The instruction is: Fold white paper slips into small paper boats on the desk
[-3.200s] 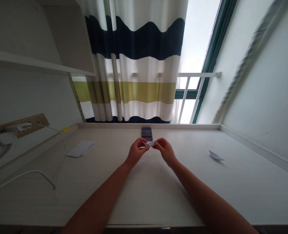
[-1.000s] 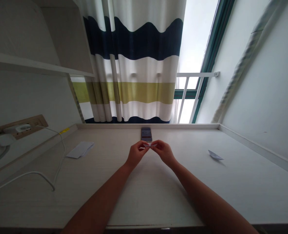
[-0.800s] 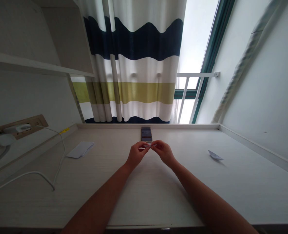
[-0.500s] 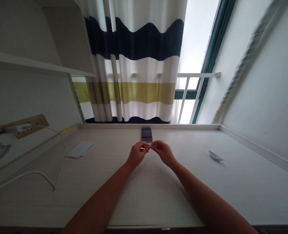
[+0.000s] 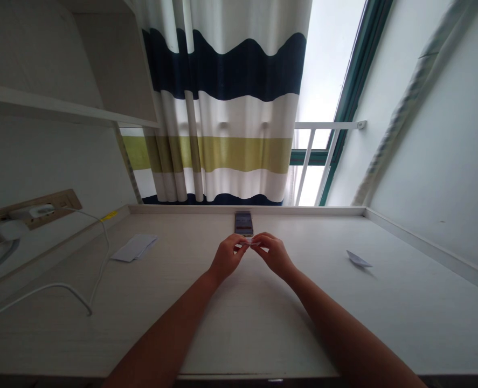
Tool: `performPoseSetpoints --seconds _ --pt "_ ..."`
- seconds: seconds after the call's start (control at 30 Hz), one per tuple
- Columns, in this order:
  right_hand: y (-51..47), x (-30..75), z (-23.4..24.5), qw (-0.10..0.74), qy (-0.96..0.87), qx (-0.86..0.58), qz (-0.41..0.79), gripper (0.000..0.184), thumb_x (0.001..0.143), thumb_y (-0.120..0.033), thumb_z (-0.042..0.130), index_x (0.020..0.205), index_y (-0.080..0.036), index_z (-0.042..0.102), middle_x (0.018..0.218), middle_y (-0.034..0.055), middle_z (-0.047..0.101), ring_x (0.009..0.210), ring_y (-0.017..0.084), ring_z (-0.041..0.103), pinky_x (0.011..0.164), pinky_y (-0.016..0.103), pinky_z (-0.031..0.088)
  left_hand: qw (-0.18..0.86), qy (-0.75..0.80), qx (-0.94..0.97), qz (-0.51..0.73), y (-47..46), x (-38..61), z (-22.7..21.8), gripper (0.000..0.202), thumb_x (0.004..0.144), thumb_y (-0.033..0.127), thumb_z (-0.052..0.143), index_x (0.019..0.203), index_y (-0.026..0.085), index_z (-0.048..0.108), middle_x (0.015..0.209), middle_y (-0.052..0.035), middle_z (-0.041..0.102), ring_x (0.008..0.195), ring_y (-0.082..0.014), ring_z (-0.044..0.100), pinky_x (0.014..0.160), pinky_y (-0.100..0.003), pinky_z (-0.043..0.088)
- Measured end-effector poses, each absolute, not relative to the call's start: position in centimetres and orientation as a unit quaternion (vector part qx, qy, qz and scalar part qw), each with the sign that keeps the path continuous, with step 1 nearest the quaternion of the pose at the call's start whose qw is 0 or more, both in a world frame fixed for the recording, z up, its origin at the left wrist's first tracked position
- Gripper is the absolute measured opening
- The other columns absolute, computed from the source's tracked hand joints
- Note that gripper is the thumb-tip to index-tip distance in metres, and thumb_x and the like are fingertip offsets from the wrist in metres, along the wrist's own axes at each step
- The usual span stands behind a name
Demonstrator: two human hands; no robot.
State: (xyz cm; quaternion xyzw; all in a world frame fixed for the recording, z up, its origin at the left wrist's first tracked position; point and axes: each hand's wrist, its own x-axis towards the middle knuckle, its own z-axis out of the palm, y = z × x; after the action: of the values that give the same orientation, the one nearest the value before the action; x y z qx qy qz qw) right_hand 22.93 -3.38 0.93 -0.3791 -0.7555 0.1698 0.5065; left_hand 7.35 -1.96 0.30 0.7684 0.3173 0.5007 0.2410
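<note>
L hand (image 5: 227,256) & R hand (image 5: 276,254) both pinch the small folded paper (image 5: 249,242) betw. thumbs & fingers, fingertips nearly meeting; fold detail too small to tell. Bench (image 5: 247,323) runs wide to either side, its front edge (image 5: 222,373) well back on the near side of the hands; raised rim (image 5: 303,210) bounds it beyond them. Phone (image 5: 244,223) lies just past the fingertips, near the rim. Flat white sheets (image 5: 132,248), stacked a bit askew, sit well L of the hands; pointed paper piece (image 5: 359,260), sharply creased, well R. White cable (image 5: 63,285) bends farther L, nr. a wood-look socket panel (image 5: 72,199) w/ plugs in. Bench top's pale w/ faint grain. Beyond the hands, striped curtain (image 5: 226,118) in navy, olive & white hangs in soft folds, bright window (image 5: 331,59) & white railing (image 5: 327,125) to its R.
</note>
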Motion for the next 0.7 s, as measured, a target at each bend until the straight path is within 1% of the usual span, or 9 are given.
performPoseSetpoints --seconds 0.2,0.37,0.47,0.7 --pt "-3.42 22.87 1.08 0.51 -0.746 -0.384 0.188 0.011 0.073 -0.028 0.055 0.076 -0.018 0.06 0.08 0.005 0.057 0.068 0.014 0.057 0.065 0.029 0.05 0.263 0.317 0.761 0.502 -1.92 7.3 0.25 0.015 0.075 0.029 0.051 0.08 0.016 0.057 0.084 -0.0052 0.055 0.077 -0.0147 0.055 0.062 -0.026 0.051" --pt "-3.49 22.83 1.11 0.531 -0.701 -0.391 0.271 0.017 0.069 -0.033 0.06 0.079 -0.019 0.055 0.076 0.003 0.059 0.069 0.016 0.058 0.065 0.033 0.05 0.329 0.321 0.725 0.513 -2.11 7.42 0.5 0.016 0.072 0.028 0.055 0.083 0.016 0.055 0.081 -0.0028 0.057 0.072 -0.0132 0.057 0.065 -0.027 0.051" --pt "-3.43 22.75 1.11 0.544 -0.667 -0.393 0.323 0.023 0.064 -0.033 0.063 0.078 -0.019 0.051 0.074 0.001 0.059 0.067 0.015 0.058 0.064 0.032 0.05 0.358 0.328 0.695 0.531 -2.06 7.53 0.53 0.019 0.068 0.027 0.059 0.082 0.016 0.053 0.079 -0.0015 0.057 0.071 -0.0123 0.057 0.063 -0.026 0.05" --pt "-2.99 22.58 0.99 0.581 -0.598 -0.374 0.406 0.027 0.057 -0.028 0.069 0.074 -0.018 0.05 0.069 -0.0012 0.057 0.063 0.013 0.056 0.061 0.029 0.046 0.426 0.326 0.637 0.554 -1.51 7.78 0.24 0.025 0.062 0.024 0.064 0.081 0.016 0.051 0.071 0.0008 0.057 0.062 -0.01 0.055 0.058 -0.023 0.047"
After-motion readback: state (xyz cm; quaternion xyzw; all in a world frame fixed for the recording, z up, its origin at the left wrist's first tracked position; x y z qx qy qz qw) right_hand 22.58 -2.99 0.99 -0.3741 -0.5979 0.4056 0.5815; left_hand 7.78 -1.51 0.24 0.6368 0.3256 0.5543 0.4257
